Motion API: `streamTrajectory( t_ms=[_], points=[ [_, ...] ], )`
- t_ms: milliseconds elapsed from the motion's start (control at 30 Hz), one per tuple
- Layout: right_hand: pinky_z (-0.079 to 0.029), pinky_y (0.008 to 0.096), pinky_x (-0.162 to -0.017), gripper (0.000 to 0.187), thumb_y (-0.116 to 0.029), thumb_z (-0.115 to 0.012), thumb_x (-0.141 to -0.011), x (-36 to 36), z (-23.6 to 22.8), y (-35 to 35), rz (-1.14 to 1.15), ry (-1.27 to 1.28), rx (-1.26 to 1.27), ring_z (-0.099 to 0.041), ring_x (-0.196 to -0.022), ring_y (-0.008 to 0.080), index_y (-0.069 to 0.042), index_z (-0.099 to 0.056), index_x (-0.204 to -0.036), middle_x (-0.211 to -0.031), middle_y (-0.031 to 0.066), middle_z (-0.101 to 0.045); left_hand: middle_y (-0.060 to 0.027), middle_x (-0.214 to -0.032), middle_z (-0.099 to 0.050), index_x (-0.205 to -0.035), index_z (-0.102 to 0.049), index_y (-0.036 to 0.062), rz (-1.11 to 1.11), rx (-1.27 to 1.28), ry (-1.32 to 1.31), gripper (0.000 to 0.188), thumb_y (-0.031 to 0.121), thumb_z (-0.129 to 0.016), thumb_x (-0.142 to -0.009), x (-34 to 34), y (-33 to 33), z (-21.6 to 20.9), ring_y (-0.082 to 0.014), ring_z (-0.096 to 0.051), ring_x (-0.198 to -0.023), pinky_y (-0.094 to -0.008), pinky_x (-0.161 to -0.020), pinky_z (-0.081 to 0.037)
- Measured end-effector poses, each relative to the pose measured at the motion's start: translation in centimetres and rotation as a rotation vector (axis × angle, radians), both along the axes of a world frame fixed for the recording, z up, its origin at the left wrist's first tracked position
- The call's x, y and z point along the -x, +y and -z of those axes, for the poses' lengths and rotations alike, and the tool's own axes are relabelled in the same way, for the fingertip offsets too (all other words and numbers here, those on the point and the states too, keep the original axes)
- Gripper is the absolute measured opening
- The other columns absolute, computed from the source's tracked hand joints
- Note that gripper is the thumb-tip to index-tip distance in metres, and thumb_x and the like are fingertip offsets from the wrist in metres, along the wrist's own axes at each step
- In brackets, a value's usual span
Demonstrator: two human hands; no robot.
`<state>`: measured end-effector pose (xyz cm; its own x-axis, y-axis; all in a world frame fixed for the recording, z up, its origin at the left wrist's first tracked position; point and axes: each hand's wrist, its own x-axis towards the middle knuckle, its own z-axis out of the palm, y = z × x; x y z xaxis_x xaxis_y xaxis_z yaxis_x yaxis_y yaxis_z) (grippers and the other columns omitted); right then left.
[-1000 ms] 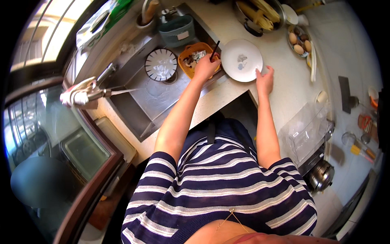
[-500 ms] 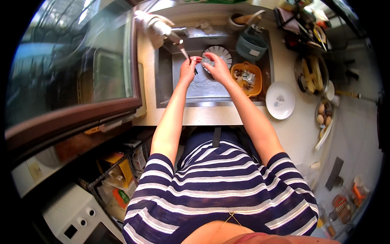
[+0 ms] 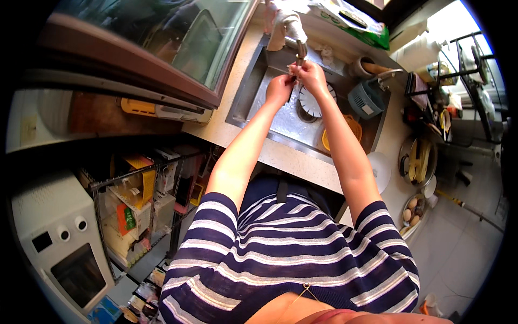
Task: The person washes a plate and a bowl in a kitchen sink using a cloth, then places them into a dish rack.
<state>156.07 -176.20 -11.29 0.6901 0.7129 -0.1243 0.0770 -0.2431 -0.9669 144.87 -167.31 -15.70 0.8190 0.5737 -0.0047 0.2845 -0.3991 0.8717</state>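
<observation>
Under the faucet point(image 3: 301, 51), my two hands meet over the metal sink point(image 3: 253, 102). My left hand point(image 3: 279, 89) is closed around a slender dark object point(image 3: 293, 85), whose kind I cannot make out. Fingers bent and pinched together, my right hand point(image 3: 311, 78) touches the left fingertips; whatever it grips is too small to name. Just beyond the right wrist lies a round white piece with dark radial slots point(image 3: 311, 102). My right forearm partly hides an orange basket point(image 3: 354, 129) and a white plate point(image 3: 382, 168) on the counter.
A grey-blue caddy point(image 3: 367, 100) hangs at the sink's right side. On the right counter stand a metal pot point(image 3: 404, 156) and a bowl of eggs point(image 3: 413, 209). A brown-framed glass door point(image 3: 229, 65) borders the sink's left. A white oven point(image 3: 65, 237) is lower left.
My view has turned, so the sink appears farther right. My hands have come together under the faucet, and my right hand has left its place over the slotted white piece.
</observation>
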Motion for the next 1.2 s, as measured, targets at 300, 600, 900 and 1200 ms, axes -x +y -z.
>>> streamTrajectory(
  t_ms=[300,600,900,1200],
  points=[
    [-0.05,0.0356,-0.062,0.012,-0.012,-0.066,-0.086,0.7,-3.7,-2.5,-0.126,-0.157,0.053,-0.067,-0.067,0.0239,-0.001,-0.068,-0.091,-0.078,0.0138,-0.069,-0.013,-0.117,-0.068,-0.125,-0.063,0.0135,0.016,-0.007,-0.004,0.062,0.035,-0.084,-0.071,2.0,-1.2,-2.3,-0.0289,-0.067,-0.102,-0.039,-0.085,-0.052],
    [-0.052,0.0374,-0.071,0.011,-0.008,-0.063,-0.089,13.7,0.5,-9.6,-0.135,-0.486,0.248,-0.068,-0.084,0.0303,-0.007,-0.07,-0.097,-0.09,0.0141,-0.07,-0.0236,-0.15,-0.039,-0.132,-0.059,0.015,0.22,-0.215,0.392,0.068,0.043,-0.077,-0.073,14.6,-2.2,-0.5,-0.0416,-0.041,-0.135,-0.0486,-0.109,-0.037],
    [-0.05,0.0399,-0.064,0.01,-0.016,-0.065,-0.089,22.7,-12.9,-3.6,-0.061,-0.642,0.266,-0.066,-0.075,0.0309,-0.008,-0.068,-0.093,-0.081,0.0128,-0.069,-0.0164,-0.117,-0.067,-0.125,-0.063,0.0053,0.221,-0.138,0.115,0.052,0.034,-0.073,-0.082,27.5,3.5,-11.6,-0.0338,-0.062,-0.11,-0.0397,-0.095,-0.048],
    [-0.05,0.0435,-0.063,0.01,-0.015,-0.062,-0.089,32.6,-38.7,6.9,-0.417,-1.068,-0.203,-0.063,-0.073,0.0372,-0.005,-0.061,-0.09,-0.073,0.0155,-0.061,-0.0168,-0.108,-0.068,-0.128,-0.059,0.0066,0.071,-0.448,-0.1,0.043,0.021,-0.07,-0.088,36.0,9.8,-31.8,-0.0324,-0.066,-0.095,-0.0385,-0.081,-0.052]
  ],
)
